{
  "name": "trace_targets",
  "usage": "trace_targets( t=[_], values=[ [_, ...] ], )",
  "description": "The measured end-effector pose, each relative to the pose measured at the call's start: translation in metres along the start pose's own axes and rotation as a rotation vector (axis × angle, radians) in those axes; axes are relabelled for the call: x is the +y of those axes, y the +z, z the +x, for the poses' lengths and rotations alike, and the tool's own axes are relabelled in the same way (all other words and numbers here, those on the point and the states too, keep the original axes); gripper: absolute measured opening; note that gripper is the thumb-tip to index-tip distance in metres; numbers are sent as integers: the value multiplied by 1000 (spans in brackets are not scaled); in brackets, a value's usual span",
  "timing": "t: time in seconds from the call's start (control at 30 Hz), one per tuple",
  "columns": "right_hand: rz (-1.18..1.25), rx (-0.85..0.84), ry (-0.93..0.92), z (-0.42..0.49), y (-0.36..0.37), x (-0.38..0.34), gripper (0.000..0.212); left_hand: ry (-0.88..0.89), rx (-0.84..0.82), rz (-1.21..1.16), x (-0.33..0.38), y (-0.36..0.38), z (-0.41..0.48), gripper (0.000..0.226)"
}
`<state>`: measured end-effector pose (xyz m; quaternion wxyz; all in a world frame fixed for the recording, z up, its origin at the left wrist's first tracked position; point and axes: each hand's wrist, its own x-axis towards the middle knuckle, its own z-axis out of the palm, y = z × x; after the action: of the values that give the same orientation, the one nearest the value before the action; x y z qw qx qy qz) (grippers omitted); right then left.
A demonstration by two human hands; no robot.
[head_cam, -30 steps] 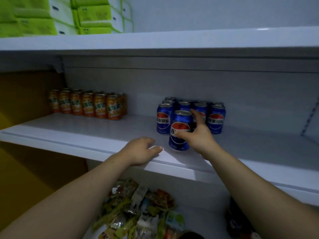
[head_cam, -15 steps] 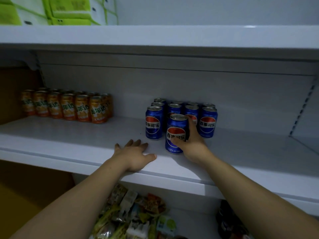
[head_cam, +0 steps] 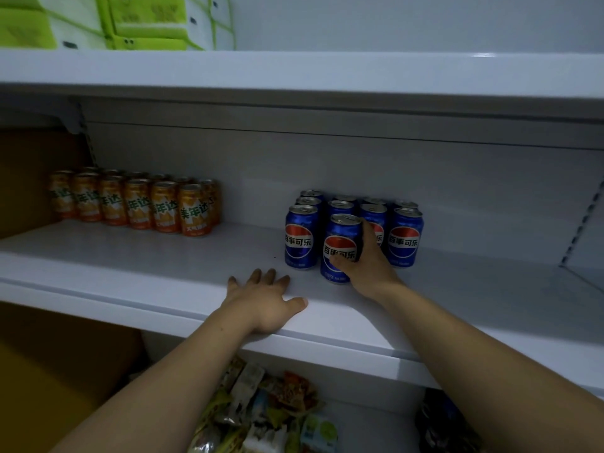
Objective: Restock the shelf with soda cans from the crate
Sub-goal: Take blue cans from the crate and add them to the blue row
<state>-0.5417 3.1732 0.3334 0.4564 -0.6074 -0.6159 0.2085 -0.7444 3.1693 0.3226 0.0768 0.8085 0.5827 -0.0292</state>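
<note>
A blue soda can [head_cam: 340,248] stands upright on the white shelf [head_cam: 163,266], in front of a cluster of several matching blue cans [head_cam: 403,237]. My right hand [head_cam: 367,266] grips this front can from its right side, thumb across the label. My left hand [head_cam: 261,297] lies flat, palm down, on the shelf near its front edge, just left of the can and holding nothing. The crate is not in view.
A row of several orange soda cans [head_cam: 130,204] stands at the shelf's left back. Green and white boxes [head_cam: 124,24] sit on the shelf above. Snack packets [head_cam: 261,410] fill the shelf below. Bare shelf lies between the two can groups and to the right.
My right hand has closed round the front blue can, which now sits nearer the cluster. My left hand has flattened from a loose curl onto the shelf.
</note>
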Motion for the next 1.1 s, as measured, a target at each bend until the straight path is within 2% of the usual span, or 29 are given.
trace_targets(
  t=[0.6, 0.77, 0.9, 0.97, 1.03, 1.1],
  values=[
    [8, 56, -44, 26, 17, 14, 87, 17, 11, -18, 0, -1, -2, 71],
    [56, 55, 2, 30, 15, 12, 88, 26, 21, -31, -2, 0, -2, 71],
    [94, 69, 14, 39, 10, -1, 81, 25, 15, -54, -3, 0, 0, 72],
    [20, 111, 13, 46, 8, -10, 83, 26, 19, -60, -3, -1, 1, 72],
    [-155, 138, 19, 55, 5, -17, 89, 27, 20, -67, -3, -1, 1, 72],
    [-346, 113, 0, 62, 0, -26, 86, 27, 22, -68, -4, -1, 2, 72]
  ],
)
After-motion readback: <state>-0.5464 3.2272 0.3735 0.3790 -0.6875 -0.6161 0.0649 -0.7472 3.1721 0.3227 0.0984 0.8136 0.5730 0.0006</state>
